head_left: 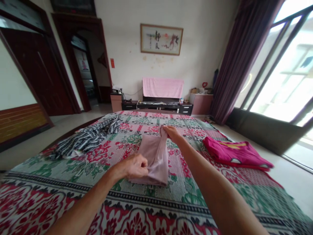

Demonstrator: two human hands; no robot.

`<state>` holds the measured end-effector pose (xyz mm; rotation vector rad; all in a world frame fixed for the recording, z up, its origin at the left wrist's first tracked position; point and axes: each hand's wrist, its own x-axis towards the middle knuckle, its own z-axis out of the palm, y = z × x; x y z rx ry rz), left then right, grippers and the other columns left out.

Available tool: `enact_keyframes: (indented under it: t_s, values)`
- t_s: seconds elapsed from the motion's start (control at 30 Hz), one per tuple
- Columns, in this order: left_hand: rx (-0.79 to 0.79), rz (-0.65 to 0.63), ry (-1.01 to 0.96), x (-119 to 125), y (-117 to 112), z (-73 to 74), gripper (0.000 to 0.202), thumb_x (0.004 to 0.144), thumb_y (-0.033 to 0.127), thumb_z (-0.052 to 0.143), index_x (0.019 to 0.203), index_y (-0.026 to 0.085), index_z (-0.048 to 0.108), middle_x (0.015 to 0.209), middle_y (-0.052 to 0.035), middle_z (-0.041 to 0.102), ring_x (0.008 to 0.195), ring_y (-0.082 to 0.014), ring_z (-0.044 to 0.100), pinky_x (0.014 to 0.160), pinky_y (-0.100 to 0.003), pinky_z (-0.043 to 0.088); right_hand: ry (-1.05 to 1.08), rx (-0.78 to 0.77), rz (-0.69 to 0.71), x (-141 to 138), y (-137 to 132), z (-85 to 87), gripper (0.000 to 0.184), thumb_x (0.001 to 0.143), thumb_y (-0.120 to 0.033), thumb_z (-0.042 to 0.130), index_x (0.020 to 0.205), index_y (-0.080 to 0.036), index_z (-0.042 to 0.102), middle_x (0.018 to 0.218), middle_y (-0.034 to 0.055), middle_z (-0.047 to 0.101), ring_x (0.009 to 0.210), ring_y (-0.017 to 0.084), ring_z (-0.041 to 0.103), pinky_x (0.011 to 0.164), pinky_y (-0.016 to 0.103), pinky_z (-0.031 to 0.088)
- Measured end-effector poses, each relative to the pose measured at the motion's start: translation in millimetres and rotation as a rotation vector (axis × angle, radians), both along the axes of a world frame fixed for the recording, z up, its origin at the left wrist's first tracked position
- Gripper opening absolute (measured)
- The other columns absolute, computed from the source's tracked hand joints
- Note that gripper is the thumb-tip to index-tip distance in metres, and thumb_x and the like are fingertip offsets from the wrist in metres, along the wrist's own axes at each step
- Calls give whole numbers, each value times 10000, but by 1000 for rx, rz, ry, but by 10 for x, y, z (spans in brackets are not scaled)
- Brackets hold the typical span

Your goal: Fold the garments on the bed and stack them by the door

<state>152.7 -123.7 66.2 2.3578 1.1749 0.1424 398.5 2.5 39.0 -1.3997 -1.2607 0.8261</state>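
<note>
A pale pink garment (154, 156) lies partly folded in the middle of the bed, over a red and green floral bedspread (102, 153). My left hand (133, 166) pinches the garment's near edge with closed fingers. My right hand (171, 132) reaches further out and grips the garment's far end, lifting it slightly off the bed. Both forearms stretch in from the bottom of the view.
A black and white striped garment (88, 138) lies crumpled at the bed's left. A folded magenta garment (234, 153) rests at the right edge. Beyond the bed stand a low dark TV cabinet (158, 106), a pink cloth (163, 87) draped above it, doors left, curtains and windows right.
</note>
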Motion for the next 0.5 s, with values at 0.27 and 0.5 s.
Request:
enact_keyframes:
  t_s: [0.27,0.5]
  values:
    - [-113,-35,135,-341,56,-206,120,571,206,463,512,176,563,410,47,398,424,-98,400,411,-207,226,81,-86,148,-594,153,-147,243,748,-346,611,612,-170,512,477,-51,469,424,70,438,440,187,410]
    - [-154,153,89,-414,124,-153,263,699,380,495,620,165,623,494,-19,569,491,-156,564,473,-232,396,-133,5,163,-488,186,-263,182,772,-270,550,870,-167,664,781,27,675,687,131,614,647,233,490]
